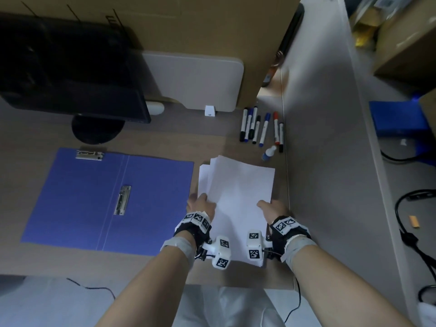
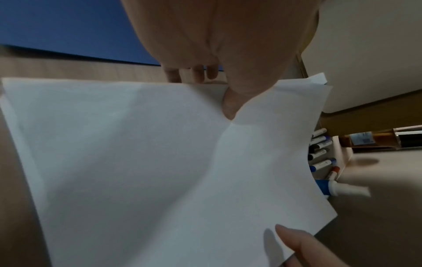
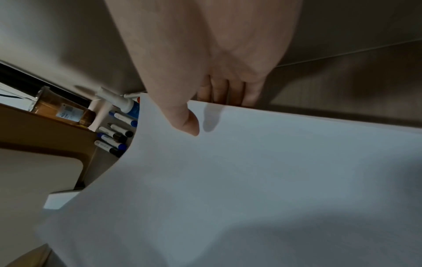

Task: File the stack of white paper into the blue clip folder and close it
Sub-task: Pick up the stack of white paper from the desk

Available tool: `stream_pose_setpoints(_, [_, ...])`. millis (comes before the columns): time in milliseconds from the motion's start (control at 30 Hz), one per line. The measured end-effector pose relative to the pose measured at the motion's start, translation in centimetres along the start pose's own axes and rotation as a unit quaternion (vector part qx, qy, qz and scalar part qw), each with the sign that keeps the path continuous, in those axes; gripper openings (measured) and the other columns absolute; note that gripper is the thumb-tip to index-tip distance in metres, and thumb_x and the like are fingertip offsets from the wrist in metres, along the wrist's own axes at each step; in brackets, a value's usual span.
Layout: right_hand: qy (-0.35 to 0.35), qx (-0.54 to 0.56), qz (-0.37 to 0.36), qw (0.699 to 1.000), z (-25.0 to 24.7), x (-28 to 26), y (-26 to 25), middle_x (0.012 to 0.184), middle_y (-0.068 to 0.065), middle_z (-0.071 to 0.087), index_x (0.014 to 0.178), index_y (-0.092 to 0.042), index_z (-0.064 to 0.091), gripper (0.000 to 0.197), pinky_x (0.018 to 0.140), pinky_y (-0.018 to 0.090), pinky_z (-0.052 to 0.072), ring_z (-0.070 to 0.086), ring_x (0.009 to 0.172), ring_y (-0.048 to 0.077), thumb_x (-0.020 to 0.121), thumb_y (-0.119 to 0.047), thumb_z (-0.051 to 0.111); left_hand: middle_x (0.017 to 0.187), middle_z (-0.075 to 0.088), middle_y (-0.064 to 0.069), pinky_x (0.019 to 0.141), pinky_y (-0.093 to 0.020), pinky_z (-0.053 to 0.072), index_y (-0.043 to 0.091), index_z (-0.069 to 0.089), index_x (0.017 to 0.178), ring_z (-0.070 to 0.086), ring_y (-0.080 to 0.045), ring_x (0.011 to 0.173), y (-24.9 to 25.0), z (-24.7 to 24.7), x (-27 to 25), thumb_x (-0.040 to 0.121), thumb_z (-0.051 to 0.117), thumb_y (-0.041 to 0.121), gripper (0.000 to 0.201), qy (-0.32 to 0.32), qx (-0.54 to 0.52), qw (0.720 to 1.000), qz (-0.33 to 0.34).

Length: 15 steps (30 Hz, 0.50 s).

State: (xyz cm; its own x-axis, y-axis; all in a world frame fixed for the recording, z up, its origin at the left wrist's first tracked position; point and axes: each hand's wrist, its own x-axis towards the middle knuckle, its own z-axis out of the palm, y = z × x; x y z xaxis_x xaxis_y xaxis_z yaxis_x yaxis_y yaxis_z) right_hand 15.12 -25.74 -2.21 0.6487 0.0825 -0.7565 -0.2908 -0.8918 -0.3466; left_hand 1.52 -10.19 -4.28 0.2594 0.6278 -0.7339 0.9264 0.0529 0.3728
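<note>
A blue clip folder (image 1: 94,199) lies open and flat on the desk at the left, with a metal clip (image 1: 122,200) by its spine and another clip (image 1: 90,155) at its top edge. To its right lies the stack of white paper (image 1: 238,192), its sheets slightly fanned. My left hand (image 1: 200,205) grips the stack's left edge, thumb on top (image 2: 230,106) and fingers (image 2: 198,74) under it. My right hand (image 1: 271,208) grips the right edge the same way, thumb (image 3: 189,124) on top, fingers (image 3: 228,92) below. The paper (image 2: 160,162) bows between both hands.
Several marker pens (image 1: 259,128) and a small white bottle with a blue cap (image 1: 270,153) lie beyond the paper. A black monitor (image 1: 70,67) stands at the back left. A grey partition wall (image 1: 330,161) runs along the desk's right edge.
</note>
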Motion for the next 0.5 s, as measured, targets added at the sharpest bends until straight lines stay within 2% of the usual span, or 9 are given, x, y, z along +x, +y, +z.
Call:
stream_pose_setpoints(67, [-0.003,-0.005,-0.008,1.0,0.0,-0.07,-0.16,0.081,0.003,0.069,0.086,-0.013,0.067,0.035,0.058,0.026,0.045,0.063,0.068,0.023,0.072,-0.045,0.06,0.138,0.042,-0.018,0.103,-0.044,0.038,-0.007,0.054,0.116,0.044,-0.04,0.123,-0.04,0.19,0.18,0.08,0.05,0.011,0.04,0.005,-0.005,1.0,0.008])
stream_pose_setpoints(133, [-0.004,-0.016,-0.014,1.0,0.24,-0.12,-0.19,0.081,0.001,0.07,0.086,-0.018,0.067,0.036,0.062,0.028,0.049,0.066,0.072,0.024,0.07,-0.049,0.059,0.14,0.043,-0.015,0.102,-0.041,0.041,-0.005,0.06,0.107,0.047,-0.037,0.122,-0.19,0.47,0.03,0.082,0.051,0.012,0.032,0.025,0.024,0.999,0.039])
stream_pose_setpoints(233, [0.006,-0.009,-0.012,1.0,0.6,-0.3,-0.14,0.082,0.0,0.071,0.086,-0.02,0.066,0.033,0.066,0.029,0.051,0.067,0.073,0.025,0.07,-0.047,0.062,0.149,0.035,-0.009,0.102,-0.035,0.041,-0.001,0.063,0.104,0.048,-0.033,0.123,-0.4,0.68,-0.41,0.084,0.054,0.013,0.026,0.039,0.026,0.997,0.062])
stream_pose_setpoints(333, [0.005,0.001,-0.004,1.0,0.57,-0.21,-0.22,0.083,0.001,0.068,0.088,-0.017,0.065,0.03,0.07,0.03,0.052,0.064,0.073,0.025,0.072,-0.042,0.065,0.146,0.036,-0.011,0.087,-0.028,0.044,-0.006,0.06,0.105,0.059,-0.031,0.103,-0.49,0.61,-0.27,0.084,0.053,0.01,0.028,-0.001,0.006,0.998,0.069])
stream_pose_setpoints(400, [0.002,0.01,-0.005,1.0,0.36,-0.26,-0.24,0.084,0.004,0.068,0.091,-0.013,0.066,0.022,0.063,0.025,0.048,0.061,0.068,0.022,0.079,-0.032,0.065,0.144,0.037,-0.011,0.08,-0.024,0.038,-0.005,0.058,0.097,0.054,-0.027,0.086,-0.36,0.44,-0.18,0.084,0.053,0.008,0.02,-0.003,-0.008,0.997,0.076])
stream_pose_setpoints(467, [0.017,0.033,-0.015,0.999,0.33,-0.13,-0.13,0.088,0.008,0.069,0.098,-0.008,0.067,0.02,0.051,0.021,0.04,0.058,0.061,0.017,0.084,-0.021,0.062,0.139,0.038,-0.008,0.08,-0.024,0.038,-0.002,0.057,0.096,0.05,-0.023,0.083,-0.2,0.39,-0.23,0.085,0.054,0.009,0.016,0.003,-0.029,0.997,0.077])
stream_pose_setpoints(500, [0.027,0.044,-0.021,0.998,0.37,-0.15,-0.15,0.091,0.01,0.07,0.102,-0.006,0.065,0.022,0.051,0.021,0.038,0.057,0.06,0.017,0.084,-0.018,0.062,0.131,0.043,-0.008,0.08,-0.027,0.042,-0.001,0.056,0.1,0.051,-0.024,0.084,-0.12,0.39,-0.41,0.087,0.053,0.011,0.018,-0.007,-0.039,0.996,0.074])
